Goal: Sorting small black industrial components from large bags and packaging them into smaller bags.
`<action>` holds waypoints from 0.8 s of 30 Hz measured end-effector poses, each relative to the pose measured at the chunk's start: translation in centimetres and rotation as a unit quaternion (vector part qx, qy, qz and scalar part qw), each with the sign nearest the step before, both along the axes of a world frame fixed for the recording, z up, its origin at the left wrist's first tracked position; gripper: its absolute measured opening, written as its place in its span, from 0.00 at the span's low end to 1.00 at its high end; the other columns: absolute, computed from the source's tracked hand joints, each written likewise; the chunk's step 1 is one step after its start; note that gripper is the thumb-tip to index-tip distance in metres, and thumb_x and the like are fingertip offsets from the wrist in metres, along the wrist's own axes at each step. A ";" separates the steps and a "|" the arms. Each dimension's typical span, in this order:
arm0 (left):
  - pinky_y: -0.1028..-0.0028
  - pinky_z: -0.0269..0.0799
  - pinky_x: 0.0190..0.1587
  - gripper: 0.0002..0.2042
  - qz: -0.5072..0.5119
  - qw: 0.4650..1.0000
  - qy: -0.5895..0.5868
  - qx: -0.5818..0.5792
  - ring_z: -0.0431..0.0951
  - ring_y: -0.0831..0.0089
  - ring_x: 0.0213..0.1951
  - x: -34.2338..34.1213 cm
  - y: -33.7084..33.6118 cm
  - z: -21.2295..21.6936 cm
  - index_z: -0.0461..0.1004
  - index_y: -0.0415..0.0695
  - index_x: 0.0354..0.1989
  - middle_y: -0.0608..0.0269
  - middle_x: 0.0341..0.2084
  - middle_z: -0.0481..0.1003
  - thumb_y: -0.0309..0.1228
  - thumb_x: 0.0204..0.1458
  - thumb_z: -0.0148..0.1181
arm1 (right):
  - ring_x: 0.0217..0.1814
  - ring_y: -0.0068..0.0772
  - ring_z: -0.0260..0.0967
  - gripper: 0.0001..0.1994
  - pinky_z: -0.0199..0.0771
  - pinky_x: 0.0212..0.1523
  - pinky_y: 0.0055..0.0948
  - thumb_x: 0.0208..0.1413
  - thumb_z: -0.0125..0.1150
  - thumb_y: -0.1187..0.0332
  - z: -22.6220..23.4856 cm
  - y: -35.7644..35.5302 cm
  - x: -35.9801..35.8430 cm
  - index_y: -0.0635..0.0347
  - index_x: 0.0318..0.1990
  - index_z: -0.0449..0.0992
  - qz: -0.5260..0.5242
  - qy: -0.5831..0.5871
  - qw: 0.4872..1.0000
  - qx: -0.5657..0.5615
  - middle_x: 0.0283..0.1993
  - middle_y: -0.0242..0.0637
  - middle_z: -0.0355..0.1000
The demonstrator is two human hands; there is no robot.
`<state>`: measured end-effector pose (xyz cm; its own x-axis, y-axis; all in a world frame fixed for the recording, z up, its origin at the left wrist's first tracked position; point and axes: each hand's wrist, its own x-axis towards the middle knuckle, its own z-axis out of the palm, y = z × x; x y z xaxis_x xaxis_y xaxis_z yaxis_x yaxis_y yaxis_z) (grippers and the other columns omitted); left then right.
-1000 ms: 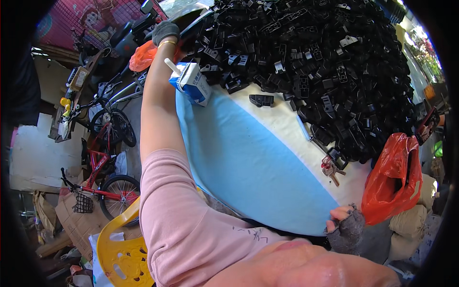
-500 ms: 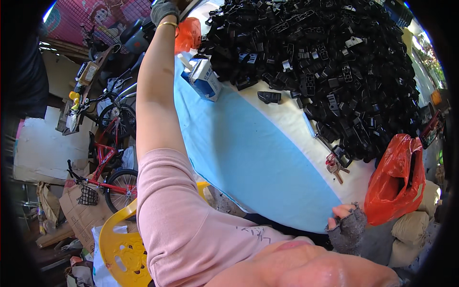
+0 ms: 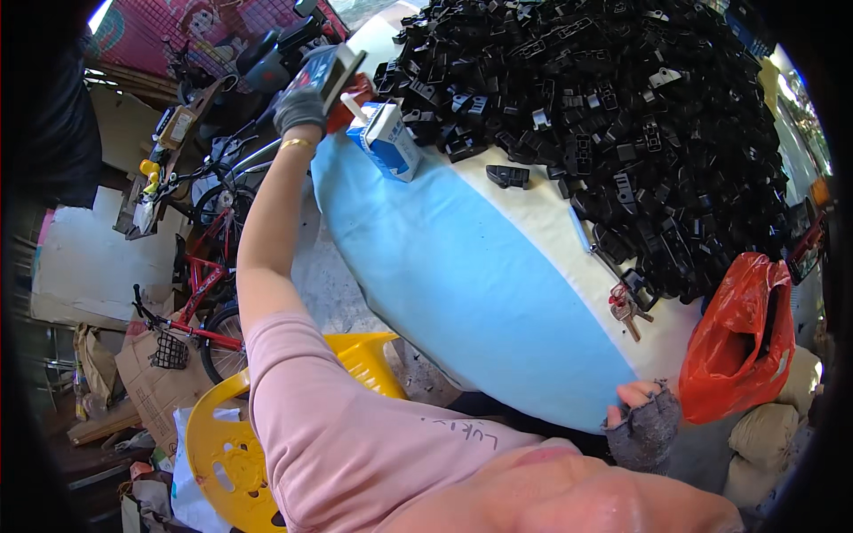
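My left arm reaches out to the far left of the cloth-covered table (image 3: 444, 266). My left hand (image 3: 300, 114), in a grey glove with a bracelet at the wrist, is closed on a boxy grey-blue thing (image 3: 322, 73) with a dark flat edge; its exact kind is unclear. Just right of that hand stands a blue and white carton (image 3: 386, 142). By the table's near right edge, my right hand (image 3: 641, 417) wears a dark fingerless glove. Its bare fingertips are curled in, and nothing shows between them.
A large heap of black plastic parts (image 3: 586, 115) covers the table's far side, with one loose part (image 3: 507, 177) before it. Keys (image 3: 629, 311) lie beside a screwdriver-like tool (image 3: 582, 233). A red plastic bag (image 3: 742, 338) sits at right; a yellow chair (image 3: 227, 471) and red bicycle (image 3: 200, 289) stand left.
My left hand has come back nearer from the top edge, bringing the boxy thing into view beside the carton. The left elbow has bent a little. My right hand stays in place.
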<state>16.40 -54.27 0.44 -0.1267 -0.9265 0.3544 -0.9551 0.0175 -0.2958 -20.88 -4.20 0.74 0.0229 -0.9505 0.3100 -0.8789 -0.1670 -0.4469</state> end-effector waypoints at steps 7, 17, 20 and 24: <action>0.62 0.71 0.41 0.14 -0.107 0.993 0.018 -0.054 0.75 0.56 0.39 -3.1 -9.6 -0.3 0.72 0.45 0.40 0.50 0.36 0.73 0.28 0.49 0.42 | 0.30 0.42 0.66 0.15 0.64 0.30 0.38 0.34 0.62 0.74 -0.3 0.2 0.0 0.58 0.35 0.71 -0.012 -0.019 1.000 -0.012 0.31 0.39 0.69; 0.63 0.70 0.40 0.16 -0.042 0.938 0.274 -0.209 0.74 0.54 0.37 -1.4 -8.1 1.0 0.72 0.52 0.44 0.49 0.31 0.74 0.28 0.44 0.48 | 0.30 0.42 0.66 0.14 0.63 0.32 0.37 0.35 0.62 0.74 0.0 0.3 -0.1 0.59 0.35 0.72 -0.012 -0.011 1.000 -0.007 0.31 0.39 0.69; 0.63 0.69 0.40 0.17 -0.064 0.927 0.278 -0.244 0.75 0.55 0.36 -0.7 -4.1 2.7 0.71 0.52 0.46 0.50 0.29 0.74 0.30 0.44 0.51 | 0.31 0.42 0.66 0.15 0.63 0.32 0.37 0.35 0.62 0.74 -0.2 0.2 -0.1 0.59 0.35 0.71 -0.012 -0.009 1.000 -0.004 0.31 0.39 0.69; 0.62 0.69 0.40 0.19 -0.077 0.978 0.177 -0.085 0.75 0.55 0.36 2.5 0.1 2.5 0.68 0.55 0.49 0.48 0.31 0.74 0.29 0.45 0.51 | 0.32 0.42 0.66 0.16 0.63 0.34 0.38 0.35 0.62 0.73 -0.3 0.0 0.1 0.58 0.37 0.71 -0.005 -0.005 1.000 -0.002 0.33 0.38 0.69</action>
